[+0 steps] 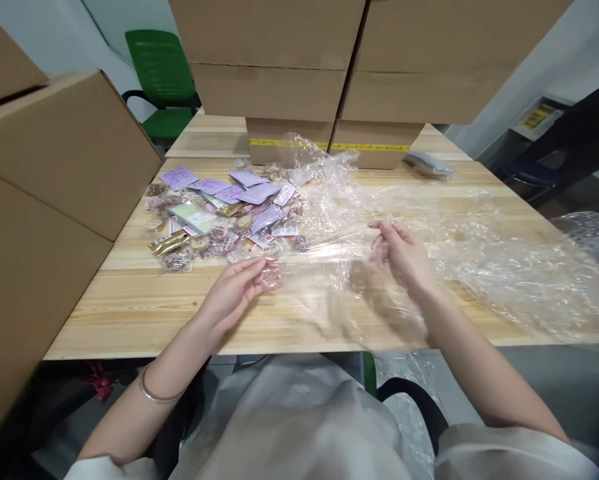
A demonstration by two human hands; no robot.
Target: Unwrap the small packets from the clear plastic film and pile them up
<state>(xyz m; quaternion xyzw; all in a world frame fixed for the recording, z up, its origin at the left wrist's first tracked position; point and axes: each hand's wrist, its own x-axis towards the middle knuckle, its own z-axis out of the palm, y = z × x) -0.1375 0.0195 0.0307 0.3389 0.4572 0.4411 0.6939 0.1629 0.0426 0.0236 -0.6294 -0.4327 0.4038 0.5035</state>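
Between my two hands a clear plastic bag (pixel 324 257) is stretched out above the near part of the table. My left hand (pixel 239 283) pinches its left end, thumb against fingers. At the other end, my right hand (pixel 402 253) grips the film between thumb and fingers. Just beyond my left hand lies a pile of small packets: purple sachets (pixel 256 193), a pale green packet (pixel 193 217), gold sachets (pixel 169 243) and small items in clear wrappers (pixel 222 239). More crumpled clear plastic bags (pixel 509 267) spread across the table's right side, some touching the pile.
Large cardboard boxes (pixel 279 87) stand stacked at the table's back, and another cardboard box (pixel 64 153) borders the left side. A grey-blue plastic packet (pixel 429 165) lies at the back right. A green chair (pixel 162 80) stands behind. Loose film hangs over the table's (pixel 144 327) front edge.
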